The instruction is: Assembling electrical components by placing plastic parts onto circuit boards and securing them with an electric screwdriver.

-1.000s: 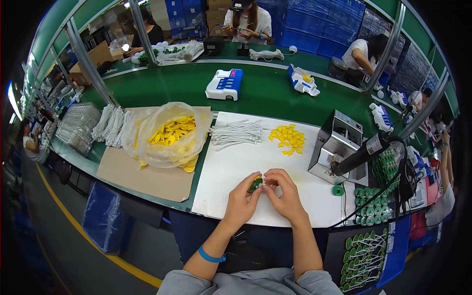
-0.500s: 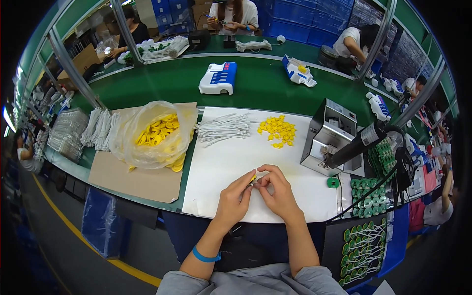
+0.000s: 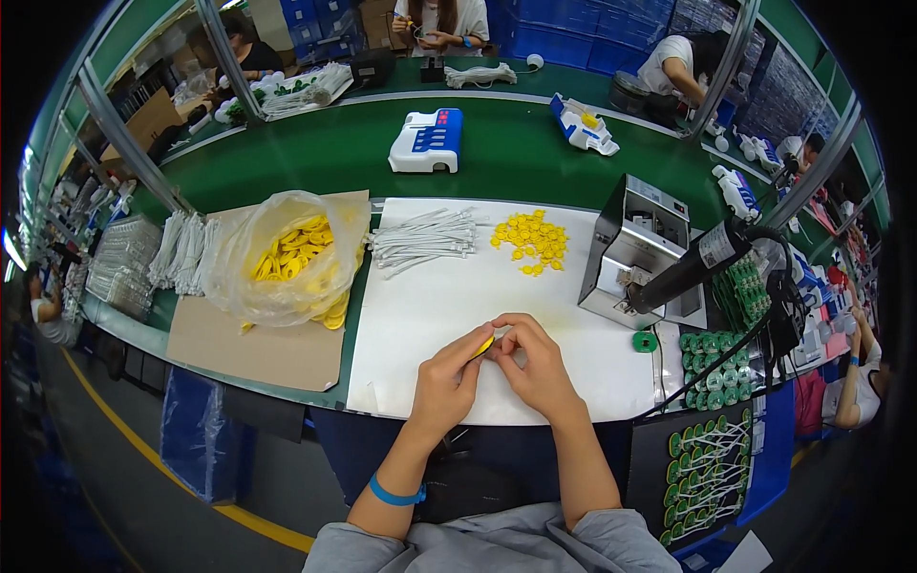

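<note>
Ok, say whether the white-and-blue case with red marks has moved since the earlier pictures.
Yes: the case has shifted rightward, judged against the far-left corner of the white sheet.

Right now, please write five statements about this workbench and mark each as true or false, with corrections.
1. The left hand and right hand meet at a small yellow piece. True.
2. The plastic bag holds white strips. False: it holds yellow discs.
3. The white strips lie left of the loose yellow pile. True.
4. The blue band is on the right forearm. False: it is on the left forearm.
5. A green disc lies near the metal device. True.
</note>
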`<control>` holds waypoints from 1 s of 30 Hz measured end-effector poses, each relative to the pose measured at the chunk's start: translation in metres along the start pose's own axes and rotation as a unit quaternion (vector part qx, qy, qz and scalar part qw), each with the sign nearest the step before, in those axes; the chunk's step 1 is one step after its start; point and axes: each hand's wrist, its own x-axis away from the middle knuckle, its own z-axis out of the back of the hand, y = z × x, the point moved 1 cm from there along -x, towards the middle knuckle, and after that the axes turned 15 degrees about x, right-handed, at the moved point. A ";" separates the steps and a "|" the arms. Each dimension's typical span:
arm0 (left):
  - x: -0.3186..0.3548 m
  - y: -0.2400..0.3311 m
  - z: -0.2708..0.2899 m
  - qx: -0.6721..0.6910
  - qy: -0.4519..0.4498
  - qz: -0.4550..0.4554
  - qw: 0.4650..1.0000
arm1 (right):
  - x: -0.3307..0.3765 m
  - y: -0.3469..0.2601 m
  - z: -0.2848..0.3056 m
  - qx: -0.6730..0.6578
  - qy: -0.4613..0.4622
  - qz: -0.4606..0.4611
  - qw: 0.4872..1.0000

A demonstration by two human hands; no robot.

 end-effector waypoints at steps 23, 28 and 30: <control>0.008 -0.001 0.025 0.024 0.019 0.019 0.999 | 0.004 -0.009 -0.032 0.282 -0.002 0.072 0.957; 0.008 0.001 0.028 0.017 0.004 -0.013 1.000 | 0.004 -0.009 -0.040 0.300 0.086 0.077 0.947; 0.009 0.002 0.029 0.023 0.002 -0.014 1.000 | 0.004 -0.011 -0.043 0.293 0.090 0.062 0.950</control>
